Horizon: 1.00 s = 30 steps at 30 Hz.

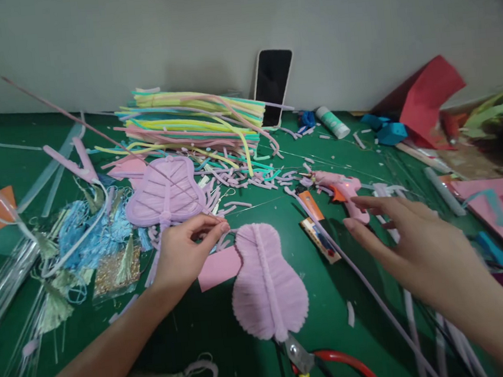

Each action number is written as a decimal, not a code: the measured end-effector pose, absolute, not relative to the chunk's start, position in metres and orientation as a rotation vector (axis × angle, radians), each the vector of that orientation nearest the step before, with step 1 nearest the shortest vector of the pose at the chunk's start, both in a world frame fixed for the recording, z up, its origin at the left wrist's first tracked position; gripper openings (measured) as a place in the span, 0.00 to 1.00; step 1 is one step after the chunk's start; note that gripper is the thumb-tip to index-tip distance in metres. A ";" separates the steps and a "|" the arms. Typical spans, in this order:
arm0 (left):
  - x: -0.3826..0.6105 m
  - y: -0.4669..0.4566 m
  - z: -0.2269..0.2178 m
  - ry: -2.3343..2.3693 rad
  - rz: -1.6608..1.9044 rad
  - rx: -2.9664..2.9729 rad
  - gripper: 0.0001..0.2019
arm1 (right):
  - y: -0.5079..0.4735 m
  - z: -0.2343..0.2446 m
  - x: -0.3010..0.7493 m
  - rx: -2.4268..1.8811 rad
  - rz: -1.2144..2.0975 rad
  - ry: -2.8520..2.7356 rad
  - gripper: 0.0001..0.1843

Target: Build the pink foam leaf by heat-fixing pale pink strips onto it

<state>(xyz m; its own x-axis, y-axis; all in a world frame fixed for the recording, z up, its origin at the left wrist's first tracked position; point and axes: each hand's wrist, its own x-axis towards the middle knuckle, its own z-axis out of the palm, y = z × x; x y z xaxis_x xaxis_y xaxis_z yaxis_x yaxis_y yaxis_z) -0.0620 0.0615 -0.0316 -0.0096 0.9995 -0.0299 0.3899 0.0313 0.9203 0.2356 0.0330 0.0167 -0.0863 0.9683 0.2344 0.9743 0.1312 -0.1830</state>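
Left grip [188,248] pinches thin rod [57,109]; right grip [420,234] spread, bare, by glue gun [347,188]; pliers [300,354] crowd lilac panel [267,287].

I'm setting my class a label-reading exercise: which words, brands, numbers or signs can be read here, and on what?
None can be read for certain.
White-and-green tube: its label is too blurred to read.
Small printed piece: its marks are too small to make out.
Pink glue gun: no legible lettering.
Phone: its screen is dark and shows no words.
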 end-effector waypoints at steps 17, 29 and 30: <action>-0.064 0.061 -0.026 1.485 1.026 1.473 0.10 | 0.078 -0.013 0.261 -2.495 0.100 -1.940 0.13; -0.066 0.059 -0.012 1.320 1.145 1.298 0.10 | 0.054 0.032 0.244 -2.213 -0.273 -1.604 0.28; -0.066 0.059 -0.010 1.312 1.153 1.308 0.09 | 0.053 0.033 0.239 -2.204 -0.233 -1.585 0.26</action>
<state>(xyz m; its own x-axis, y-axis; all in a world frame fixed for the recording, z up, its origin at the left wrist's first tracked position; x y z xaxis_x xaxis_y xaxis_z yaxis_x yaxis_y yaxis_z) -0.0660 0.0588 -0.0097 -0.0086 0.9999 0.0066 0.1348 -0.0054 0.9909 0.2386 0.0527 0.0335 0.3380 0.8663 0.3677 0.9355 -0.2663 -0.2324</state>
